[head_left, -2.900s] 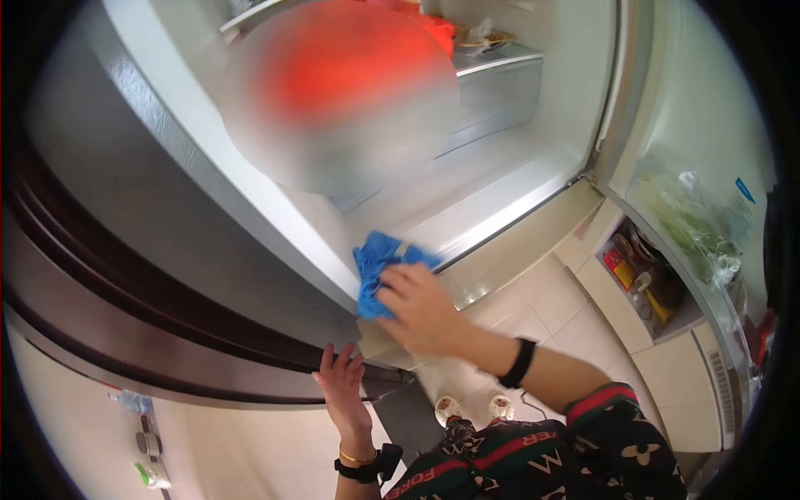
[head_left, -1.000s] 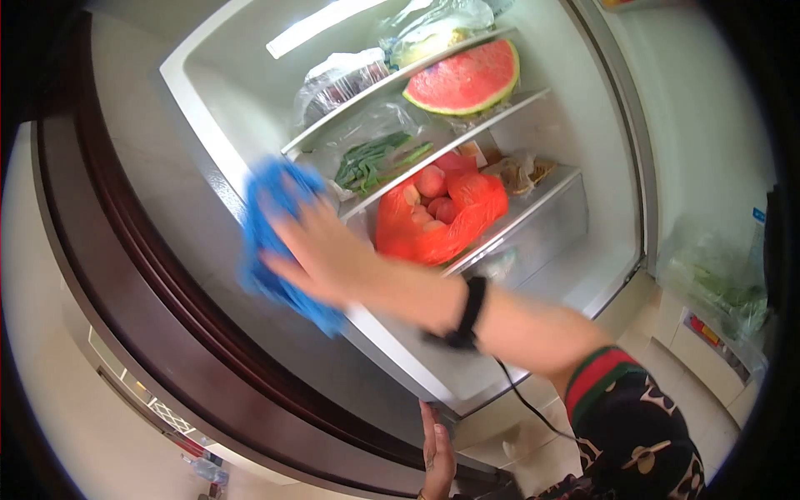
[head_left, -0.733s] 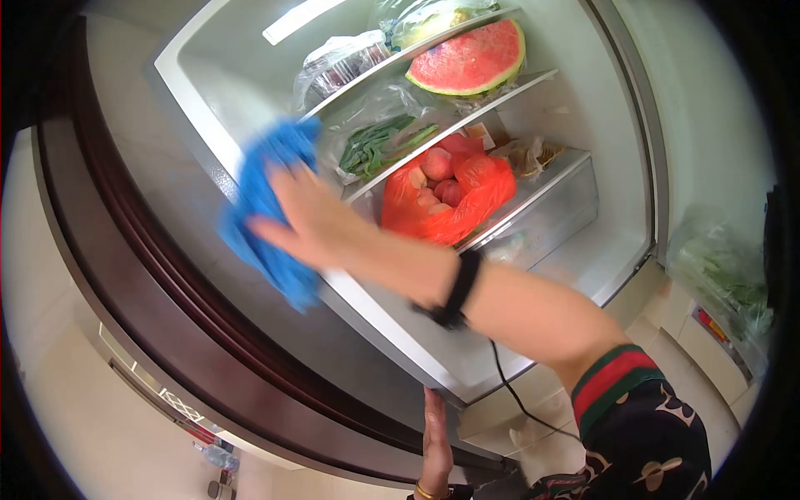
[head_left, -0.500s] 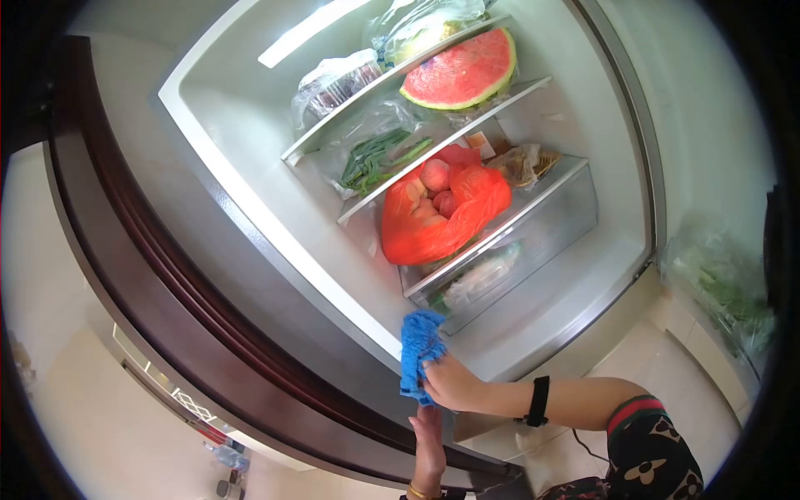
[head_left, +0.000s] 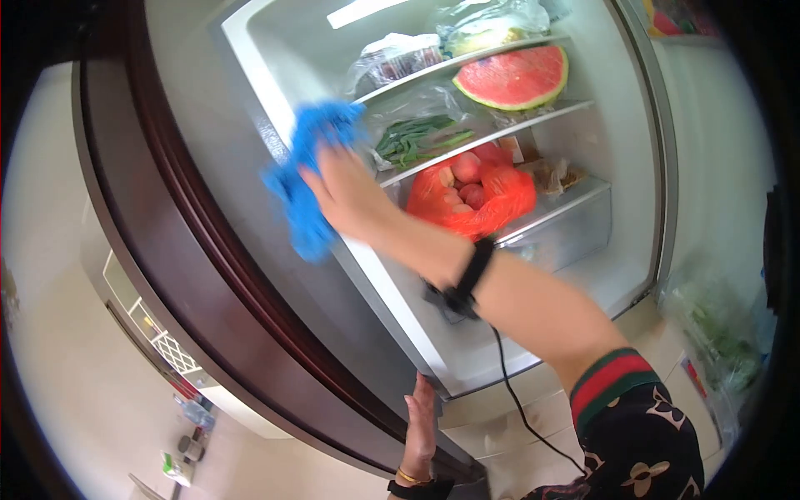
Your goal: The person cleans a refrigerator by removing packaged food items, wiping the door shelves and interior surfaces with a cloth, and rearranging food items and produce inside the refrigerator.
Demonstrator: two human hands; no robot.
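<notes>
My right hand (head_left: 346,187) is closed on a blue cloth (head_left: 310,217), pressed to the left front edge of the open fridge (head_left: 367,258). Both hand and cloth are a little blurred by motion. Lower down, my left hand (head_left: 419,429) is upright with its fingers stretched out and together, beside the fridge's lower left corner and the dark panel (head_left: 275,308). It holds nothing, and I cannot tell whether it touches the panel. Behind my right forearm, a red plastic bag (head_left: 429,204) of round fruit lies on a shelf, partly hidden.
The fridge shelves carry a cut watermelon (head_left: 517,77), bagged green vegetables (head_left: 417,140) and a wrapped dark package (head_left: 400,62). A clear drawer (head_left: 575,229) sits below. A black cable (head_left: 521,408) hangs from my right wrist. Bagged greens (head_left: 721,325) stand on the right.
My right hand has carried the blue cloth from the fridge's lower left corner up along its left edge. My left hand stays low, now apart from the right. The view has shifted.
</notes>
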